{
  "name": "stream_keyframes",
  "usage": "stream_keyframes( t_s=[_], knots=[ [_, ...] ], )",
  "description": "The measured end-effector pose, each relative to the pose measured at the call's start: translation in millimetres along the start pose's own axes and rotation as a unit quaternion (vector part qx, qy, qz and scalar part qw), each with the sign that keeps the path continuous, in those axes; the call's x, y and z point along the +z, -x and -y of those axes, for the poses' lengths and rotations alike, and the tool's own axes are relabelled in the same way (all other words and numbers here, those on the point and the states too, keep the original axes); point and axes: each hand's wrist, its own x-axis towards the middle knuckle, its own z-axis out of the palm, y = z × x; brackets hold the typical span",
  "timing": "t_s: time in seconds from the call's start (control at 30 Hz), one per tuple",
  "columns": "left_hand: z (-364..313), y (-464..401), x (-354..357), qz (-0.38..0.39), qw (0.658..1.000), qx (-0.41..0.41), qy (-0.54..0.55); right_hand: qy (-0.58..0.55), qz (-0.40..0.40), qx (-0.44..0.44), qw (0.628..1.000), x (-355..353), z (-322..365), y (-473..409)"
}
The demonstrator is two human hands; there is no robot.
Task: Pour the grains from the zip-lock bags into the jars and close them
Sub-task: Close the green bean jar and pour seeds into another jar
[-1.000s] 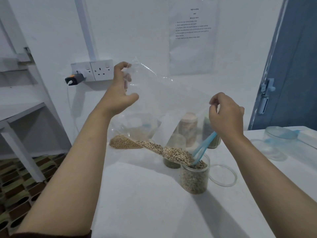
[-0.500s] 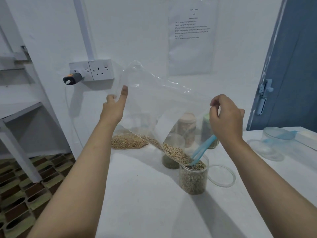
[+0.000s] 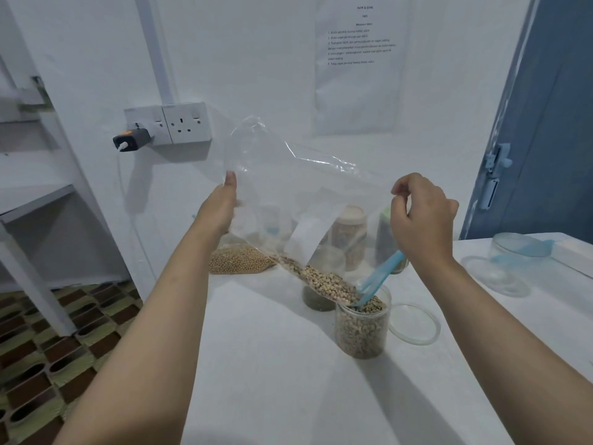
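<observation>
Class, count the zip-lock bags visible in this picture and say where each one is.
2. One clear bag is held tilted over the open jar, pouring grains. A second bag of yellowish grains lies on the table by the wall. Others may be hidden behind the raised bag.

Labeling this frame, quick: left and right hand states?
Left hand: open, straight fingers against the bag.
Right hand: closed, pinching the bag's edge above the jar.

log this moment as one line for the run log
step: pouring | right hand: pinches bag | left hand: flat on bag | grains: sliding into jar | lid: off, beside jar
</observation>
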Motion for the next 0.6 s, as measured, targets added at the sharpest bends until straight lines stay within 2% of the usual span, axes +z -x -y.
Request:
stream_keyframes(
  t_s=[0.2, 0.27, 0.4, 0.6],
  knots=[
    [18, 4, 8, 0.081, 0.996, 0.013, 0.036, -0.002, 0.001, 0.009, 1.0, 2, -4, 3],
    [24, 6, 9, 0.102, 0.993, 0.051, 0.009, -0.003, -0.003, 0.013, 1.0, 2, -6, 4],
    [33, 1, 7, 0.05, 0.988, 0.147, 0.026, -0.016, -0.015, 0.025, 0.999, -1, -10, 5],
    [26, -7, 7, -0.031, 0.977, 0.188, 0.099, -0.032, -0.052, 0.034, 0.998, -7, -15, 6]
  ],
)
